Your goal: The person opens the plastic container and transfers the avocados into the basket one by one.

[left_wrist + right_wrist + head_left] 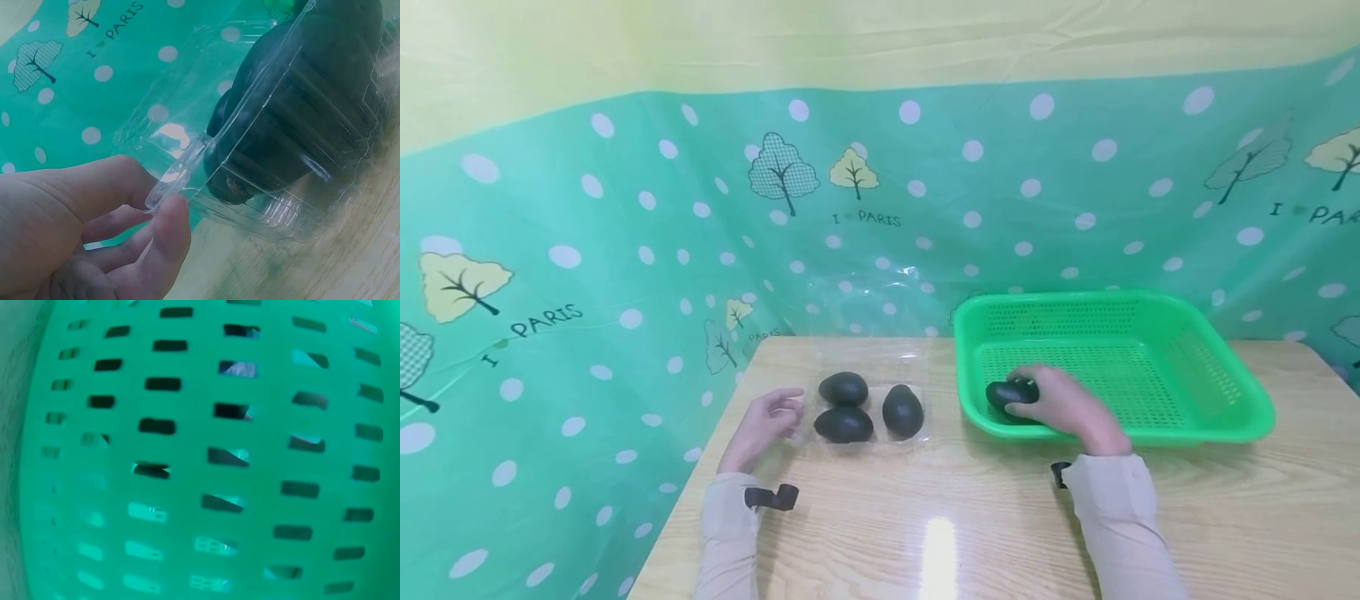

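Note:
My right hand [1060,403] grips a dark avocado [1000,395] inside the green plastic basket [1228,379], near its left front corner. The right wrist view shows only the basket's slotted wall [194,444], which hides that hand and the fruit. To the left stands a clear plastic clamshell box [181,172] with its lid [871,304] raised against the backdrop. Three avocados lie in it: two on the left, one behind the other [843,389], and one on the right [902,412]. My left hand [767,427] pinches the box's left rim between thumb and finger.
A light wooden table [880,525] carries the box and the basket, which stand side by side with a narrow gap. Behind and to the left hangs a green dotted curtain [700,233] with printed trees. Black straps [772,497] sit on both wrists.

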`<move>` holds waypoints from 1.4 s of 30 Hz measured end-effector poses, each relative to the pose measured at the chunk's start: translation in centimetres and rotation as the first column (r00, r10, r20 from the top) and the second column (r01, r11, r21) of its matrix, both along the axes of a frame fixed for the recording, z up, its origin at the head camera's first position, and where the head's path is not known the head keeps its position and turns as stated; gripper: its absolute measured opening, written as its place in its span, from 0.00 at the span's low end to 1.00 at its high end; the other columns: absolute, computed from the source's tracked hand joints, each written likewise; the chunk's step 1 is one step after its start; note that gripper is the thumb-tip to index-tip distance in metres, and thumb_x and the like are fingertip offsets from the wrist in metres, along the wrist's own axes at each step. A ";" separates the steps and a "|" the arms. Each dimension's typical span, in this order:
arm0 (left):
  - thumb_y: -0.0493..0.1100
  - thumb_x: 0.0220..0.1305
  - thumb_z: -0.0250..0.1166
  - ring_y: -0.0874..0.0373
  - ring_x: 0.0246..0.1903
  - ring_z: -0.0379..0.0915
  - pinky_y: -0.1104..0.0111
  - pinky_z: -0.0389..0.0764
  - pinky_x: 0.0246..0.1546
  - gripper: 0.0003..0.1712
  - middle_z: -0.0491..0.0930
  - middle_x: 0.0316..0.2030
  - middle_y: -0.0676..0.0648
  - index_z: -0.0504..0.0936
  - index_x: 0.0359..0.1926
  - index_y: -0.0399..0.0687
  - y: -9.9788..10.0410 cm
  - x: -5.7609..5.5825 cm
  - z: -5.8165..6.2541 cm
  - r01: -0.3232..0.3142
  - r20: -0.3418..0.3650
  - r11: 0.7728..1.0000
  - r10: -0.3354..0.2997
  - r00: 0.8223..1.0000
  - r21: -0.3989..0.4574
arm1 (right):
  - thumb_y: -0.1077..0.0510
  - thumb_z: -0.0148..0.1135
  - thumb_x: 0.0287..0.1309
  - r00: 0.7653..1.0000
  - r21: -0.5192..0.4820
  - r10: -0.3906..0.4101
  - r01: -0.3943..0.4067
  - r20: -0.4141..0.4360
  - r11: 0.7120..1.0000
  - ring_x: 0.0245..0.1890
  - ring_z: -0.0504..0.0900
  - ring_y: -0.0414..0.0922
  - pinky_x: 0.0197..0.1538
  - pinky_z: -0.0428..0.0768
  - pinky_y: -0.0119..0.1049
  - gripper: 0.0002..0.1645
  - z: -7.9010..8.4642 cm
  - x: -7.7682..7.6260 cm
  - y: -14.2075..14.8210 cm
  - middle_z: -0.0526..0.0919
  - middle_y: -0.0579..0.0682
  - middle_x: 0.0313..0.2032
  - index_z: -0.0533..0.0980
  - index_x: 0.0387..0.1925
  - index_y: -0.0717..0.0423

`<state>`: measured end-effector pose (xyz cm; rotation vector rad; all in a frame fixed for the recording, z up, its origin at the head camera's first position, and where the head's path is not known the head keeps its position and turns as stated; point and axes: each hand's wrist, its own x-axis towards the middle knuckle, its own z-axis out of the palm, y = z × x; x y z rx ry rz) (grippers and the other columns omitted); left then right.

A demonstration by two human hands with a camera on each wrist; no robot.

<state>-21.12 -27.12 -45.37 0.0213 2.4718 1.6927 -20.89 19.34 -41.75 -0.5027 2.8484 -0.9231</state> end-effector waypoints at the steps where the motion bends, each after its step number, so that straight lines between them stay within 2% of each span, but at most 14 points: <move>1: 0.29 0.61 0.57 0.41 0.43 0.79 0.65 0.86 0.39 0.32 0.74 0.54 0.27 0.67 0.68 0.33 0.0 0.0 0.0 0.000 0.002 1.000 0.000 1.000 0.000 | 0.53 0.70 0.57 1.000 0.001 0.001 -0.001 0.004 1.000 0.44 0.81 0.51 0.45 0.82 0.49 0.32 0.0 0.0 0.0 0.82 0.62 0.50 0.75 0.58 0.66; 5: 0.30 0.62 0.58 0.42 0.46 0.78 0.66 0.86 0.40 0.32 0.74 0.54 0.29 0.67 0.68 0.34 0.0 0.2 0.1 -0.004 0.011 1.000 0.003 1.000 0.008 | 0.53 0.68 0.59 1.000 -0.002 0.008 -0.008 0.012 1.000 0.45 0.80 0.52 0.46 0.82 0.50 0.31 -0.1 -0.1 0.0 0.81 0.63 0.52 0.74 0.59 0.66; 12: 0.31 0.62 0.58 0.41 0.48 0.77 0.66 0.86 0.40 0.33 0.74 0.55 0.28 0.65 0.69 0.33 0.0 0.2 0.1 0.011 0.004 1.000 -0.011 1.000 0.003 | 0.55 0.64 0.63 1.000 -0.011 0.011 -0.011 -0.011 1.000 0.59 0.75 0.65 0.60 0.75 0.62 0.29 -0.1 0.1 0.3 0.77 0.67 0.58 0.73 0.60 0.68; 18: 0.31 0.63 0.58 0.40 0.48 0.78 0.65 0.86 0.40 0.33 0.74 0.55 0.28 0.65 0.69 0.32 -0.1 0.1 0.0 0.021 0.004 1.000 -0.021 1.000 -0.003 | 0.54 0.60 0.66 1.000 -0.031 0.003 -0.003 -0.017 1.000 0.62 0.72 0.65 0.64 0.71 0.63 0.32 0.2 0.4 0.3 0.74 0.67 0.62 0.68 0.66 0.68; 26: 0.32 0.63 0.59 0.40 0.48 0.78 0.64 0.87 0.41 0.32 0.74 0.55 0.29 0.66 0.69 0.34 -0.1 0.1 0.3 0.016 0.007 1.000 -0.016 1.000 -0.007 | 0.55 0.60 0.67 0.995 -0.067 -0.011 0.004 -0.104 0.998 0.61 0.74 0.63 0.63 0.73 0.61 0.29 0.4 0.3 0.0 0.75 0.64 0.62 0.69 0.65 0.66; 35: 0.31 0.63 0.58 0.40 0.49 0.78 0.65 0.86 0.41 0.32 0.74 0.55 0.28 0.66 0.69 0.33 -0.1 0.1 0.0 0.019 -0.003 1.000 -0.019 1.000 0.010 | 0.45 0.61 0.66 0.989 -0.082 0.006 -0.019 -0.150 0.996 0.60 0.75 0.59 0.61 0.75 0.58 0.32 0.7 0.3 -1.4 0.75 0.59 0.62 0.71 0.64 0.60; 42: 0.30 0.62 0.57 0.42 0.46 0.79 0.67 0.86 0.39 0.32 0.75 0.53 0.26 0.66 0.68 0.31 -0.2 0.1 0.2 0.012 -0.011 1.000 -0.012 1.000 0.012 | 0.50 0.62 0.66 0.982 -0.082 0.025 -0.041 -0.186 0.996 0.59 0.76 0.59 0.60 0.77 0.57 0.30 1.1 0.4 -3.0 0.75 0.58 0.61 0.71 0.64 0.60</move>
